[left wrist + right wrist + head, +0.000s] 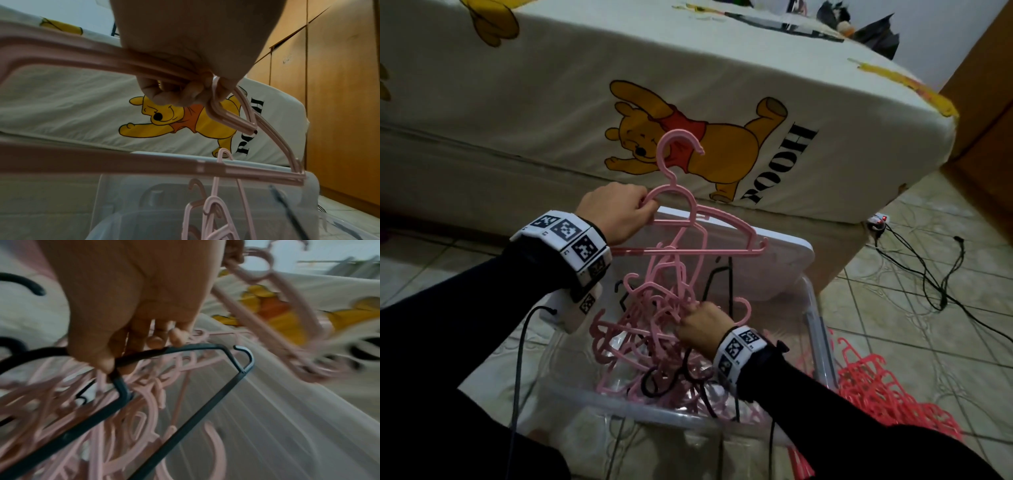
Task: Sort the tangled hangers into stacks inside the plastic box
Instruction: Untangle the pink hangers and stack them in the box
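Observation:
A clear plastic box (619,407) on the floor holds a tangle of pink hangers (640,335) mixed with black ones. My left hand (619,212) grips a few pink hangers (688,219) by the shoulder and holds them up above the box; in the left wrist view the fingers (174,95) curl round their bars (102,60). Other pink hangers dangle hooked from them. My right hand (702,329) is down in the tangle. In the blurred right wrist view its thumb and fingers (102,360) pinch a black hanger (185,394).
The box's white lid (774,260) leans against a bed (551,85) with a cartoon-bear sheet just behind. A heap of red hangers (876,394) lies on the tiled floor at the right. Black cables (928,274) trail there. A wooden wardrobe (339,97) stands at the far right.

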